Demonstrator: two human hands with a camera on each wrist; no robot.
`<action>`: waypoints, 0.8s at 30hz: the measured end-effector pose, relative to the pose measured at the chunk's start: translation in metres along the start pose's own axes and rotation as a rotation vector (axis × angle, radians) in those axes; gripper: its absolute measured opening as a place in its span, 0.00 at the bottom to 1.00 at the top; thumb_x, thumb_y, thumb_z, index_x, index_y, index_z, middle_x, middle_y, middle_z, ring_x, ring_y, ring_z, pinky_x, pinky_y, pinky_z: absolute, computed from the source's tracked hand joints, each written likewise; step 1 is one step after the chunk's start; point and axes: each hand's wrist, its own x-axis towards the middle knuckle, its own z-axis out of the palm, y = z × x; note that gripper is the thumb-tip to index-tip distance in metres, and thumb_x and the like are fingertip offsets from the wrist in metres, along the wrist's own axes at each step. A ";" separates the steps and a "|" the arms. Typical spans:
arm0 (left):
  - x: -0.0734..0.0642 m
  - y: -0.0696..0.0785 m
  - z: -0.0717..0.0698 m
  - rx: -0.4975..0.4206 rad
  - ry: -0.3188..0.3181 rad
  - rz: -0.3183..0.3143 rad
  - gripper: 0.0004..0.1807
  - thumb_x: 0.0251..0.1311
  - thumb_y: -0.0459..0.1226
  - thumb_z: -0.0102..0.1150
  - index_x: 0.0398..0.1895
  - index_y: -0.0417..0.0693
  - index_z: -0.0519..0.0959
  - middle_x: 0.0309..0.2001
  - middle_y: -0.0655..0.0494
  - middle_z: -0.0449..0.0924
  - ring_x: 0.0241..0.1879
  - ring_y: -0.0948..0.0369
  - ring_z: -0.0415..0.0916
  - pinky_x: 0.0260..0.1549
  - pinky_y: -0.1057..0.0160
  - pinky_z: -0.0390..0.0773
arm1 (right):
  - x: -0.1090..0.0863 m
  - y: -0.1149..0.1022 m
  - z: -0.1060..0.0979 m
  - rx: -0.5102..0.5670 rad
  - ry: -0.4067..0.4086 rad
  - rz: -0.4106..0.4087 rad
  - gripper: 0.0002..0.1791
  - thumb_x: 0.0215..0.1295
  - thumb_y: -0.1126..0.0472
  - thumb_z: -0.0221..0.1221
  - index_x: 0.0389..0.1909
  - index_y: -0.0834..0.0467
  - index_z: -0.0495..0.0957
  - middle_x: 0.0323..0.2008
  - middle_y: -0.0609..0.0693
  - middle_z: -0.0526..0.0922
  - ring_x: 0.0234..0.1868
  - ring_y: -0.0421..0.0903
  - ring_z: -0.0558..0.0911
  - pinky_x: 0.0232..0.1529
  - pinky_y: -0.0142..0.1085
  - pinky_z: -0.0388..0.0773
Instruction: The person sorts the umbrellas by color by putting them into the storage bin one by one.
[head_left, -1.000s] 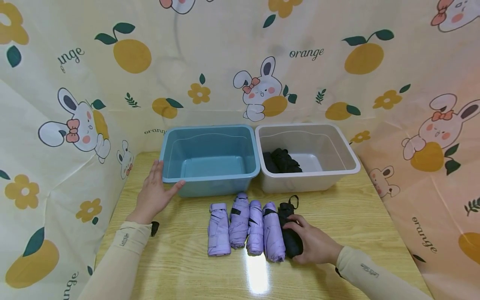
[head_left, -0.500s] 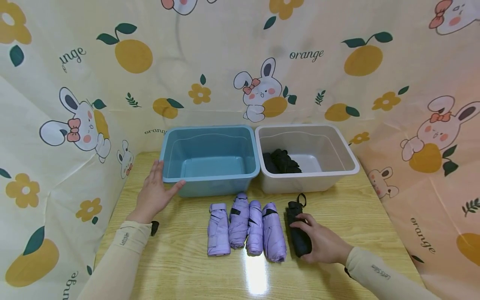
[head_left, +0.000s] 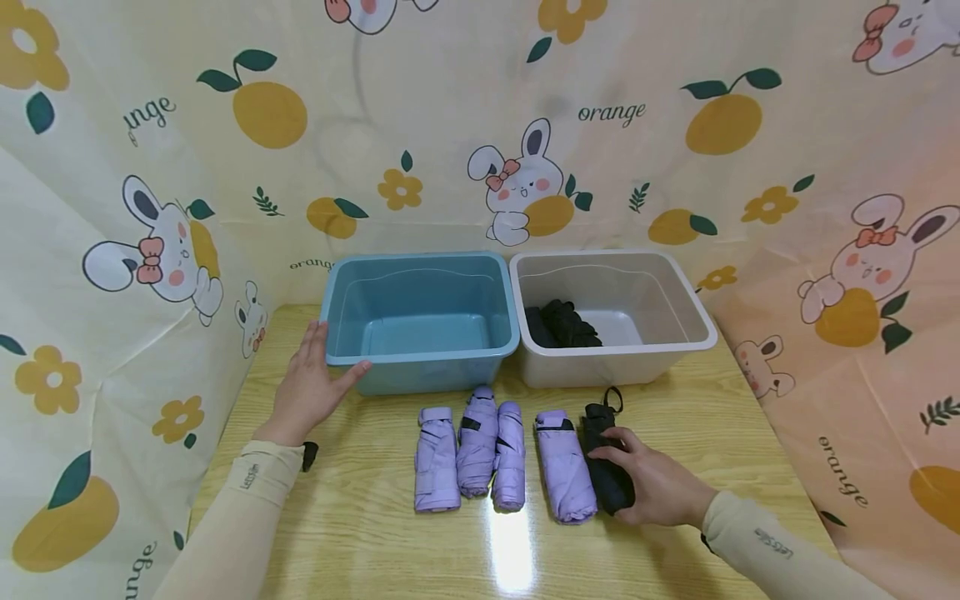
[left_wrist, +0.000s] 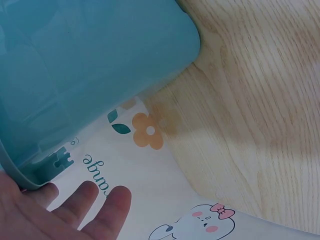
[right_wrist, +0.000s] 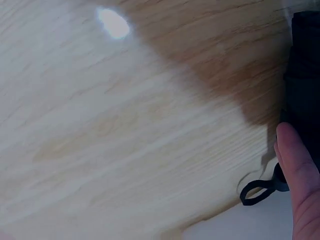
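My right hand (head_left: 660, 479) grips a black folded umbrella (head_left: 598, 421) on the table, thumb and fingers round its lower part. The umbrella's wrist strap loops up at its far end; the right wrist view shows its dark cloth along the right edge. Right up against it on the left lies a purple folded umbrella (head_left: 564, 471). Several more purple ones, such as the leftmost umbrella (head_left: 437, 467), lie in a row farther left. My left hand (head_left: 311, 383) rests with straight fingers on the front left corner of the blue bin (head_left: 420, 379), thumb along the front rim.
Beside the blue bin stands a light grey bin (head_left: 600, 367) with black folded umbrellas (head_left: 570, 323) at its left end. A printed cloth (head_left: 420, 125) with rabbits and oranges rises behind and on both sides of the wooden table (head_left: 375, 550).
My right hand has slid the black umbrella right, away from the row. Then the nearest purple umbrella has shifted right too, beside the black one. My left hand stays at the blue bin.
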 end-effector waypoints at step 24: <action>0.000 0.002 -0.001 -0.003 -0.005 -0.005 0.59 0.63 0.67 0.52 0.79 0.37 0.40 0.79 0.40 0.34 0.71 0.30 0.47 0.58 0.29 0.60 | -0.013 -0.021 -0.068 0.047 -0.069 -0.073 0.48 0.39 0.54 0.78 0.67 0.38 0.69 0.70 0.55 0.57 0.43 0.41 0.78 0.37 0.33 0.78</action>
